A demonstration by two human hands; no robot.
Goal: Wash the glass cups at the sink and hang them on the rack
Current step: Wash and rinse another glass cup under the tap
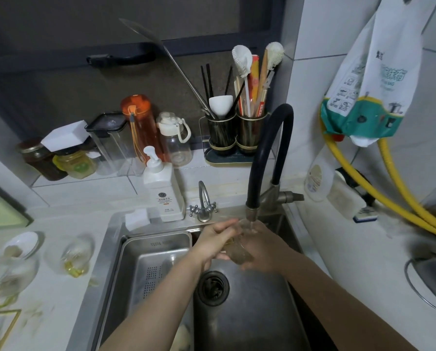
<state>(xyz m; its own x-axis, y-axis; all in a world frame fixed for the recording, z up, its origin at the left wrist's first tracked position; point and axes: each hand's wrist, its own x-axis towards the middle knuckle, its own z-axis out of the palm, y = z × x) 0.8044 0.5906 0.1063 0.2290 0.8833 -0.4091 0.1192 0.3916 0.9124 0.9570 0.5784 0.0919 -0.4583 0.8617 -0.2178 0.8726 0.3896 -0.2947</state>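
The left hand (218,240) and the right hand (258,249) met over the sink (249,312), both wrapped around a glass cup (237,252) held tilted between them just under the spout of the black faucet (268,158), where a thin stream of water (251,225) ran down. The left fingers curled over the cup's upper side; the right hand cupped it from below and from the right. Beneath the hands lay the drain strainer (213,287), and to their left a steel colander tray (153,264) sat in the basin. Behind stood a white soap pump bottle (162,188). On the counter at far left lay two more glass cups (72,253), blurred.
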